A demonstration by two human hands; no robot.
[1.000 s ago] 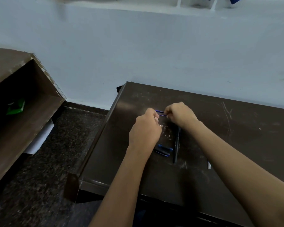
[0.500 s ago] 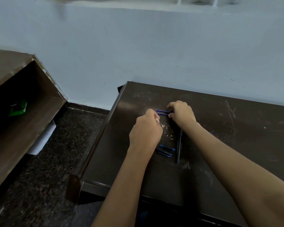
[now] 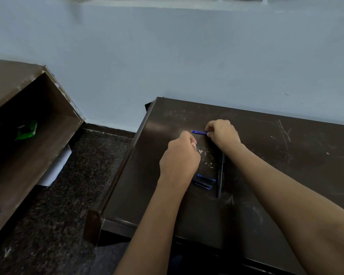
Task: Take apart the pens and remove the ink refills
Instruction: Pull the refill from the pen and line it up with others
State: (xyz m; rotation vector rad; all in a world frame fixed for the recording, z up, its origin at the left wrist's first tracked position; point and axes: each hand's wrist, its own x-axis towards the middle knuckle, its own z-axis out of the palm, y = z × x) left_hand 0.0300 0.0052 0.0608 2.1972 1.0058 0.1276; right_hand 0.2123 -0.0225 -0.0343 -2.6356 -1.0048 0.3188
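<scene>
Two bare hands work over the left part of a dark brown table point(image 3: 266, 195) that stands against a pale blue wall point(image 3: 167, 56).

Right hand point(image 3: 222, 133): the fingers are curled closed around one end of a thin blue refill point(image 3: 199, 132). The refill projects to the left from the fingers, roughly level, just above the table surface. Whether one or two thin blue rods are pinched together cannot be told at this resolution.

Left hand point(image 3: 180, 157): it is closed in a loose fist, knuckles toward the camera, just beside the free tip of the refill. Whether the fingertips touch the refill, or hold any small part, cannot be told; the back of the hand hides them.

Parts on the table:
- A long black pen barrel point(image 3: 219, 175) lies near the right forearm, running toward the camera. Its far end passes under the right wrist.
- Short dark pen pieces with blue trim point(image 3: 204, 181) lie just left of the barrel, close to the left wrist. Their exact number is unclear.
- Pale scuffs and flecks point(image 3: 207, 159) mark the surface between the two hands.

Surroundings: a brown open-fronted cabinet point(image 3: 28, 135) stands at the left, tilted in this view, with a green object point(image 3: 27, 130) on its shelf. A dark speckled floor point(image 3: 77, 185) lies between the cabinet and the table.
</scene>
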